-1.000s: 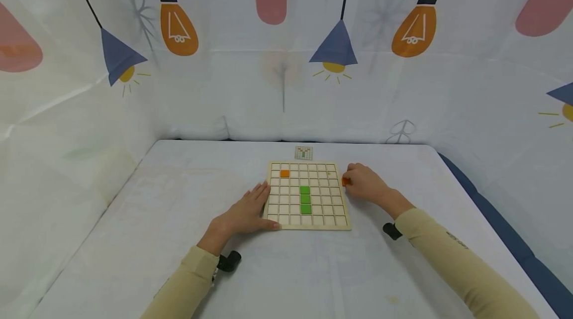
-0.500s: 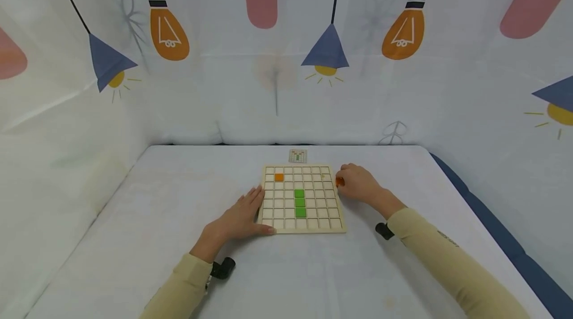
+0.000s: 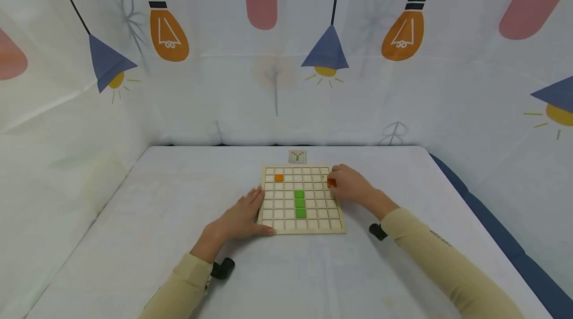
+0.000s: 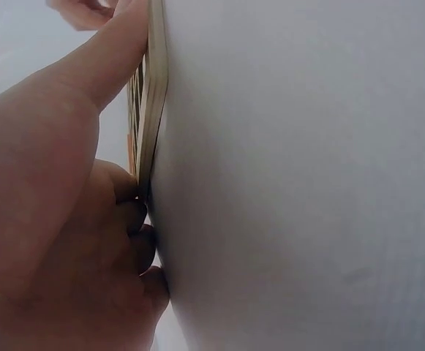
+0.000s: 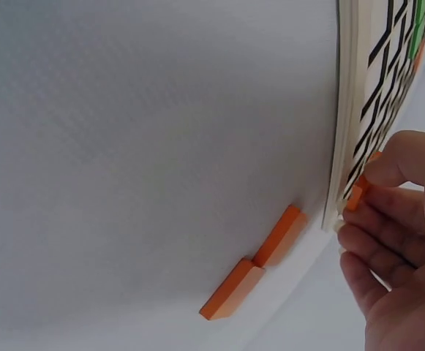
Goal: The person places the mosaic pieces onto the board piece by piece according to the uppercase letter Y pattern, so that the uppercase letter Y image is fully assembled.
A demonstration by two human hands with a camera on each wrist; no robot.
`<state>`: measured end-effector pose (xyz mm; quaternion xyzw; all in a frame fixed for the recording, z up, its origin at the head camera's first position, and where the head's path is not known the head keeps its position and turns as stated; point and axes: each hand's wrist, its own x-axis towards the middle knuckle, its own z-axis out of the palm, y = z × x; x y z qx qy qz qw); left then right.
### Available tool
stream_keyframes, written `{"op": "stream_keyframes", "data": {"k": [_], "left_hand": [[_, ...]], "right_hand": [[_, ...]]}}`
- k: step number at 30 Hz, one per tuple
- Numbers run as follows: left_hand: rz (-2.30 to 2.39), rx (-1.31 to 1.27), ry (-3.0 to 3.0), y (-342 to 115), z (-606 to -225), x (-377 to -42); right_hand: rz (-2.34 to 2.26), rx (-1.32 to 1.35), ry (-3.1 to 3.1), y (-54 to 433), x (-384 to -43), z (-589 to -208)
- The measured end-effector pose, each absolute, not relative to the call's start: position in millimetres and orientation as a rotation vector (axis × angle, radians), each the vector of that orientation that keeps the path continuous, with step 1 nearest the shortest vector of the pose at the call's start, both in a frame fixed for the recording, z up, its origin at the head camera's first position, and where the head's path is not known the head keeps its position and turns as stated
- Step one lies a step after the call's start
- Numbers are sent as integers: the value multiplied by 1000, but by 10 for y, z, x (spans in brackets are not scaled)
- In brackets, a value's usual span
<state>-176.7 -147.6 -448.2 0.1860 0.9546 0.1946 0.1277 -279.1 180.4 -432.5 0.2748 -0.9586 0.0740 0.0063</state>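
A wooden grid board (image 3: 304, 231) lies flat on the white table. My left hand (image 3: 239, 214) rests along its left side, fingers straight at the edge and thumb on the near left corner; in the left wrist view the thumb (image 4: 113, 55) lies along the board's rim (image 4: 156, 95). At the far right side my right hand (image 3: 351, 183) pinches an orange tile (image 5: 355, 197) between thumb and fingers, right over the board's edge squares. In the grid sit one orange tile (image 3: 279, 178) and a column of green tiles (image 3: 300, 203).
Two more orange tiles (image 5: 230, 289) lie end to end on the table beside the board in the right wrist view; the right hand hides them from the head view. A small printed pattern card (image 3: 297, 156) lies behind the board. Black cameras (image 3: 223, 269) are strapped to both wrists.
My right hand has moved left with the orange tile, from beside the board to over its right edge. The left hand stays on the board. The head view tilted and shifted slightly.
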Motion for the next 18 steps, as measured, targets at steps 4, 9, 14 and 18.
{"op": "stream_keyframes", "data": {"k": [4, 9, 14, 18], "left_hand": [[568, 544, 2770, -1479, -4465, -1753], [566, 554, 2771, -1491, -4473, -1751], [565, 566, 2770, -1496, -4495, -1763], [563, 561, 2766, -1493, -4499, -1769]], "right_hand": [[244, 898, -2956, 1764, -2769, -4292], [250, 929, -2929, 1704, -2763, -4267], [293, 936, -2918, 1640, -2758, -4270], [322, 960, -2905, 1581, -2765, -4283]]}}
